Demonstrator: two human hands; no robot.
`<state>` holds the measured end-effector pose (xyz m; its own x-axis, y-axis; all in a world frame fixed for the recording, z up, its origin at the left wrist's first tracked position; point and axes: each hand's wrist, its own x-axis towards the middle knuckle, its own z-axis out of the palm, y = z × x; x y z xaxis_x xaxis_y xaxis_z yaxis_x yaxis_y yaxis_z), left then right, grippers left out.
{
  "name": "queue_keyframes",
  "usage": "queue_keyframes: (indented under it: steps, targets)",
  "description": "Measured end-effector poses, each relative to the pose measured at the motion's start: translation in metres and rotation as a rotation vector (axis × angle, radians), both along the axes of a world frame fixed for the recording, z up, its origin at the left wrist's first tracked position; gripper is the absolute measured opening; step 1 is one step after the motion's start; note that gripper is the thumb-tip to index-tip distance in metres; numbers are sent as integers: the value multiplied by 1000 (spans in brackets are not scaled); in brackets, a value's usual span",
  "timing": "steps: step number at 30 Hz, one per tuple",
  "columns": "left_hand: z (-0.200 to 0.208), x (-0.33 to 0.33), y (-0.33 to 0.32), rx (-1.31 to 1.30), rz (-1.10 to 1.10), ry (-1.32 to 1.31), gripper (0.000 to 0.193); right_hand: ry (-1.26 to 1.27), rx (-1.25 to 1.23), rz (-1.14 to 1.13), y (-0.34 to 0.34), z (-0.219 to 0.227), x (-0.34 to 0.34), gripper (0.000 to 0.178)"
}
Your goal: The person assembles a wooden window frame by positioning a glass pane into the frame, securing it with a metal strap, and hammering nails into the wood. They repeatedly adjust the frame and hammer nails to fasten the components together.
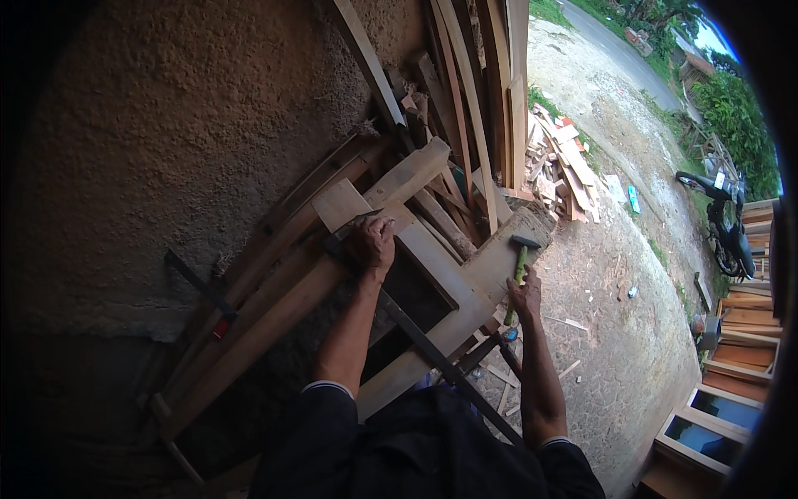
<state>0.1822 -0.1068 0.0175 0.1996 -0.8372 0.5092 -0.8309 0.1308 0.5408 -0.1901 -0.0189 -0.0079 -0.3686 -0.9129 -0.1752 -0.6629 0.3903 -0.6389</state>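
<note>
My right hand (524, 293) is closed round the green handle of a hammer (520, 264), its dark head pointing up over the wide end of a wooden frame (478, 303). My left hand (371, 243) is closed at the upper end of a long dark metal bar clamp (424, 343), against the frame's upper left corner. The clamp slants across the frame down to the right, past my body. Pale wooden rails and a stile make up the frame, with a dark opening between them. What my left fingers grip exactly is partly hidden.
A rough wall (208, 125) rises at the left. Long boards (490, 91) lean at the back, beside a pile of wood offcuts (565, 166). Another dark bar with a red end (221, 327) lies left. A motorcycle (727, 224) and wooden window frames (706, 432) stand right.
</note>
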Motion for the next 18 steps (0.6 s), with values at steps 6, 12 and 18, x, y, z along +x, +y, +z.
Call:
queue_keyframes:
  steps: [6,12,18]
  targets:
    - [5,-7,5,79,73,-66,8,38,50,26,-11,-22,-6,60]
    - [3,-9,3,81,86,-101,8,-96,99,-68,-23,-59,-29,33]
    - [1,-9,3,-12,16,-88,8,-518,-49,13,-24,30,18,27]
